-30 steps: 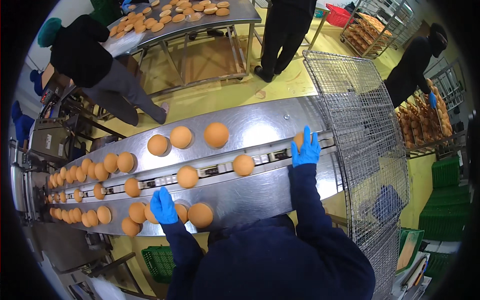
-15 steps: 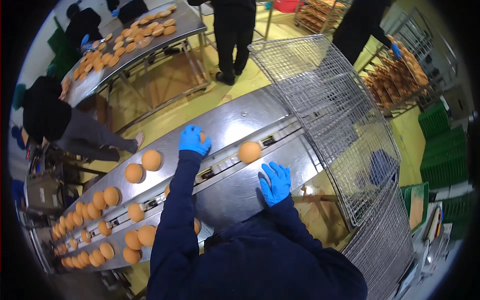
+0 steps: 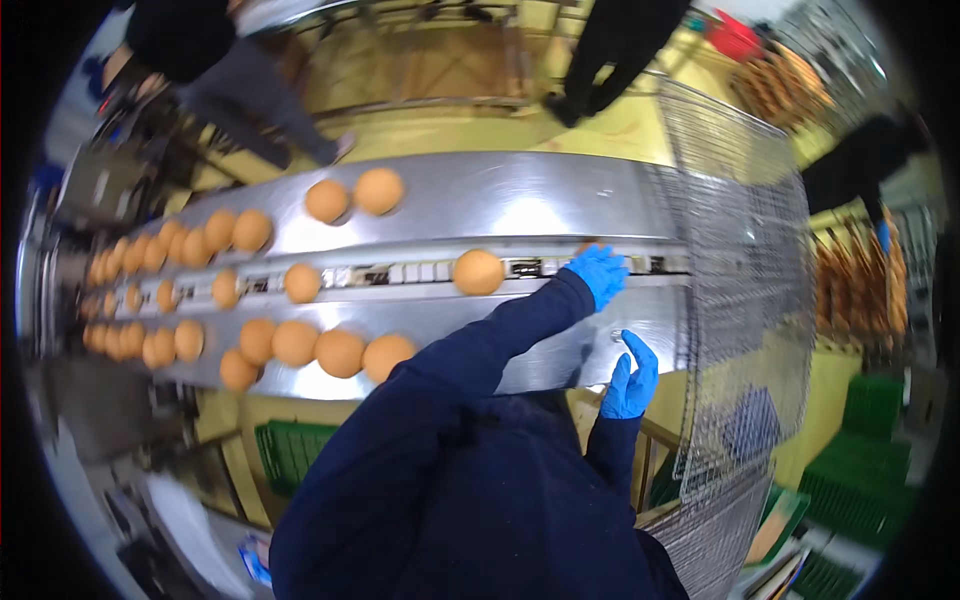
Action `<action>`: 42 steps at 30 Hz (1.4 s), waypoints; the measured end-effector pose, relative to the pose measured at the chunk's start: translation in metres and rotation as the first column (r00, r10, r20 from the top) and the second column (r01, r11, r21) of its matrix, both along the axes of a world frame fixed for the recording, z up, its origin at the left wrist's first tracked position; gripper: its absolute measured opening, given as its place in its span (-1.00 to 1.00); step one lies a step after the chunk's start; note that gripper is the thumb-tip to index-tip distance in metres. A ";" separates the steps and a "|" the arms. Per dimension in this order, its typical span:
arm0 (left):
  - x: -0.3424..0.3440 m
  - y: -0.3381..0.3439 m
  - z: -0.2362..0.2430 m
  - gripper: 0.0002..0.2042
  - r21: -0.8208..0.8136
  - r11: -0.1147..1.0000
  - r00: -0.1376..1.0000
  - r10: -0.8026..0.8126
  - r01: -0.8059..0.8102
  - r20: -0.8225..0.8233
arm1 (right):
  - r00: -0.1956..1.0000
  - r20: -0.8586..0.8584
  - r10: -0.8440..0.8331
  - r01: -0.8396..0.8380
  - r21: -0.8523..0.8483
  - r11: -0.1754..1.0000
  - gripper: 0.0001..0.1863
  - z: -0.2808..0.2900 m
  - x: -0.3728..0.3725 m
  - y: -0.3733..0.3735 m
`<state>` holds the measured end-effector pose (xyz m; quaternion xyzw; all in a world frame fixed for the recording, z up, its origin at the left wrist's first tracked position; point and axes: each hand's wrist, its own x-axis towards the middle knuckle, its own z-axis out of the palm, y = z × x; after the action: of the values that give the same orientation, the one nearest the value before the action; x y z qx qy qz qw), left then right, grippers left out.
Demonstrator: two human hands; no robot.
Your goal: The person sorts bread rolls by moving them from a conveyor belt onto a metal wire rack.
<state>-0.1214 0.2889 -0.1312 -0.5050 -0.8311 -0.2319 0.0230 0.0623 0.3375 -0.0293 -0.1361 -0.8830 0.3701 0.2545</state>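
My left hand (image 3: 600,276), in a blue glove, reaches across the conveyor channel at its right part. Its fingers close over a round golden-brown bun (image 3: 590,246), which shows only as a sliver beyond the knuckles. Nearer my body, my gloved right hand (image 3: 632,380) hovers by the near steel ledge, empty, with thumb and fingers apart. Another bun (image 3: 480,272) sits in the channel to the left of my left hand. Two buns (image 3: 379,191) rest on the far ledge, while several more (image 3: 340,353) line the near ledge, partly behind my left sleeve.
A wire mesh rack (image 3: 745,250) covers the conveyor's right end. Green crates (image 3: 850,490) are stacked at the lower right. Across the conveyor stand people in dark clothes (image 3: 235,90). Racks of baked goods (image 3: 860,275) stand at the far right.
The view has turned and shifted. My left hand has gone from a bun on the far ledge to one at the channel, further right. My right hand has drawn nearer the ledge's front edge.
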 end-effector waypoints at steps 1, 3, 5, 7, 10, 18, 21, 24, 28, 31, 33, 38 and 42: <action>0.001 -0.025 0.018 -0.67 0.094 0.993 0.997 0.064 -0.067 0.034 | 0.994 0.026 0.109 -0.109 -0.007 0.994 -0.70 -0.003 -0.006 -0.008; 0.005 -0.093 0.099 -0.74 0.279 0.946 0.985 0.145 -0.166 0.095 | 0.957 0.060 0.284 -0.284 -0.020 0.959 -0.69 -0.005 -0.023 -0.027; 0.014 -0.186 0.115 -0.70 0.599 0.675 0.903 0.315 -0.430 0.293 | 0.812 0.119 0.571 -0.572 -0.025 0.820 -0.61 -0.006 -0.047 -0.066; 0.031 -0.266 0.142 -0.68 0.478 0.507 0.677 0.670 -0.717 0.305 | 0.537 0.200 0.820 -0.838 0.014 0.546 -0.40 -0.010 -0.074 -0.104; 0.068 -0.364 0.131 -0.52 0.310 0.328 0.337 0.941 -0.892 -0.025 | 0.304 0.309 0.901 -0.951 0.160 0.266 -0.25 -0.002 -0.081 -0.170; 0.116 -0.391 0.067 -0.37 -0.181 0.432 0.452 0.888 -0.883 -0.087 | 0.242 0.488 0.838 -0.959 0.252 0.130 -0.40 -0.037 -0.076 -0.171; 0.125 -0.363 0.058 -0.45 -0.035 0.545 0.546 0.833 -0.838 -0.090 | 0.575 0.424 0.700 -0.818 0.286 0.499 -0.37 -0.034 -0.083 -0.113; 0.126 -0.314 0.059 -0.54 0.049 0.535 0.532 0.844 -0.843 -0.071 | 0.913 0.263 0.312 -0.391 0.341 0.855 -0.34 -0.023 -0.101 -0.057; 0.119 -0.234 0.065 -0.63 0.061 0.580 0.576 0.814 -0.812 -0.071 | 0.907 0.420 -0.008 -0.223 0.499 0.837 -0.16 -0.071 -0.121 -0.017; 0.104 -0.209 0.064 -0.66 0.058 0.665 0.658 0.746 -0.745 -0.101 | 0.892 0.216 0.397 -0.451 0.363 0.815 -0.10 -0.028 -0.090 -0.049; 0.099 -0.205 0.049 -0.67 0.096 0.736 0.728 0.677 -0.670 -0.107 | 0.707 0.248 0.662 -0.707 0.211 0.675 -0.09 -0.034 -0.060 -0.070; 0.092 -0.207 0.050 -0.52 0.162 0.855 0.861 0.506 -0.493 -0.048 | 0.705 0.425 0.567 -0.679 0.176 0.713 -0.12 -0.048 -0.056 -0.056; 0.094 -0.201 0.045 -0.47 0.139 0.884 0.885 0.458 -0.446 -0.080 | 0.982 0.139 0.127 -0.158 0.237 0.959 -0.21 -0.043 -0.102 -0.002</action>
<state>-0.0277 0.0877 -0.0863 -0.3071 -0.9084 -0.2399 0.1518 -0.0397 0.3359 -0.0723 -0.0617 -0.9437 0.2655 0.1874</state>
